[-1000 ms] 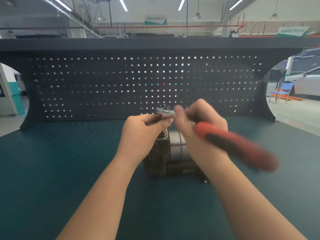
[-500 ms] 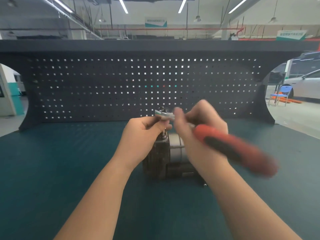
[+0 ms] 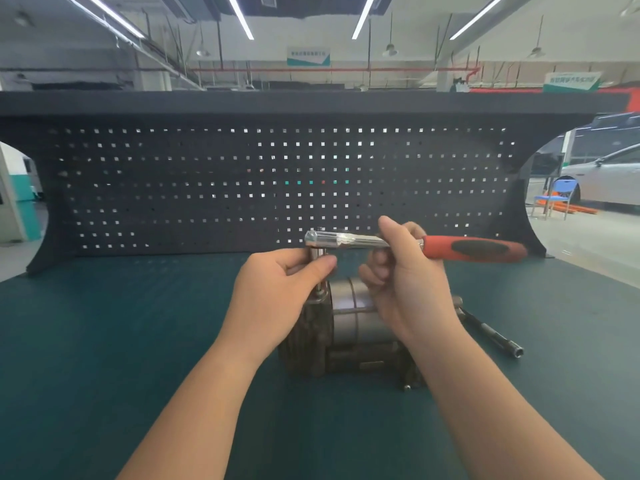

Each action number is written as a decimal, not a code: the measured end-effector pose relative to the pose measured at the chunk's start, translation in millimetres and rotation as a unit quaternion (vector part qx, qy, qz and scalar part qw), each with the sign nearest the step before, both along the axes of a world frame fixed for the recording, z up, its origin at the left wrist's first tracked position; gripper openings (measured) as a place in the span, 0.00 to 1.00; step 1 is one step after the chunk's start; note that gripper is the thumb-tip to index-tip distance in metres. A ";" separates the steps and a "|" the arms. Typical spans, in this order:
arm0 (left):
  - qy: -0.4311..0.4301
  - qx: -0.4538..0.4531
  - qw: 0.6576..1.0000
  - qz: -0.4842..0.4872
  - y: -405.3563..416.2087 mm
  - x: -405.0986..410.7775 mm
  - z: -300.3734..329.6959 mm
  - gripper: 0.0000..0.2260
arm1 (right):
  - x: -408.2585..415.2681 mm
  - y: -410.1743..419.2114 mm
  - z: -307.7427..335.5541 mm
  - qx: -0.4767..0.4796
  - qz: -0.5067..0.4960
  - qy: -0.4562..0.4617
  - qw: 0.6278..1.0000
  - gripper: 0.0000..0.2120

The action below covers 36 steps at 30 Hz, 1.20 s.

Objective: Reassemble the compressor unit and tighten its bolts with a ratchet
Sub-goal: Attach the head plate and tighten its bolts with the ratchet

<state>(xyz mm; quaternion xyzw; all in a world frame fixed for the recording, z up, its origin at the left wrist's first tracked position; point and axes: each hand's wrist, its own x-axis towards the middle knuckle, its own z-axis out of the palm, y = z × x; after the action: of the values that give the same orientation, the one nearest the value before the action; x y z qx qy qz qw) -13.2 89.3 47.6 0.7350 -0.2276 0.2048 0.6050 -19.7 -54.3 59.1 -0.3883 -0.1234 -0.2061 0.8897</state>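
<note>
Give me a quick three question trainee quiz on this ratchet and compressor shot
1. True or false: the ratchet lies flat on the bench mat.
2. Which hand steadies the socket under the ratchet head?
3. What lies on the mat right of the compressor? A) extension bar B) hammer C) pliers

Key: 1 false, both hands hold it above the compressor. 2 the left hand; the right hand holds the shaft. 3 A.

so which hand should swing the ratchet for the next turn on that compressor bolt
Right. The right hand already grips the ratchet shaft beside its red handle, free to swing. The left hand pinches the socket under the head, steadying it over the compressor.
</note>
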 end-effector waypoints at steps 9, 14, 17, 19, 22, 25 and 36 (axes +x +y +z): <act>-0.026 -0.021 0.999 -0.025 -2.0 -9.0 2.9 0.15 | -26.5 19.7 -10.7 -0.407 -0.428 -0.315 0.743 0.19; -0.012 -0.034 0.999 -0.002 -1.6 -3.8 -0.1 0.04 | -3.0 -0.5 4.6 -0.009 -0.035 0.021 0.999 0.19; -0.016 -0.008 1.000 0.008 -1.7 -4.0 -1.5 0.05 | 4.5 -1.1 1.3 0.080 0.031 0.049 0.995 0.17; -0.017 0.000 1.000 0.020 -1.8 -2.1 -1.0 0.04 | -5.1 6.1 0.9 -0.046 -0.122 -0.042 0.991 0.19; -0.035 -0.011 0.999 0.013 -3.9 -5.0 2.0 0.10 | -22.3 16.8 1.4 -0.380 -0.376 -0.195 0.822 0.18; -0.058 0.010 0.998 0.006 -4.6 -11.1 3.4 0.16 | -28.9 25.1 -11.7 -0.466 -0.429 -0.330 0.700 0.22; -0.039 0.036 0.998 0.041 -2.5 -2.7 -1.7 0.07 | -7.2 0.8 -0.1 0.013 -0.014 0.023 1.000 0.17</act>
<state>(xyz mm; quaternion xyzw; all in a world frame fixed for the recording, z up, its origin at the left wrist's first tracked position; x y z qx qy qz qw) -15.9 86.8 45.9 0.7564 -0.2279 0.2493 0.5601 -26.9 -53.5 59.0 -0.3835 -0.0947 -0.2107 0.8942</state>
